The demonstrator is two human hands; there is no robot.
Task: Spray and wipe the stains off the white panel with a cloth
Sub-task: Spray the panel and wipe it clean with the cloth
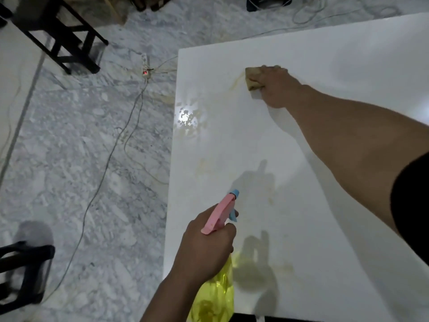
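A large white panel (pixel 325 159) fills the right side of the view. Faint yellowish stains (pixel 204 167) mark its left part, and a smear (pixel 236 83) lies beside the cloth. My right hand (pixel 275 87) reaches far across the panel and presses a tan cloth (pixel 251 77) onto the surface. My left hand (pixel 206 247) grips a spray bottle (pixel 218 296) with a yellow body and a pink and blue trigger head (pixel 224 211), held above the panel's near left corner with its nozzle aimed over the panel.
The marble-patterned floor lies to the left, crossed by cables (pixel 104 173) and a power strip (pixel 145 68) with a red light. Black stools stand at the top left (pixel 67 40) and bottom left (pixel 21 273). A lamp's glare (pixel 186 116) sits near the panel's left edge.
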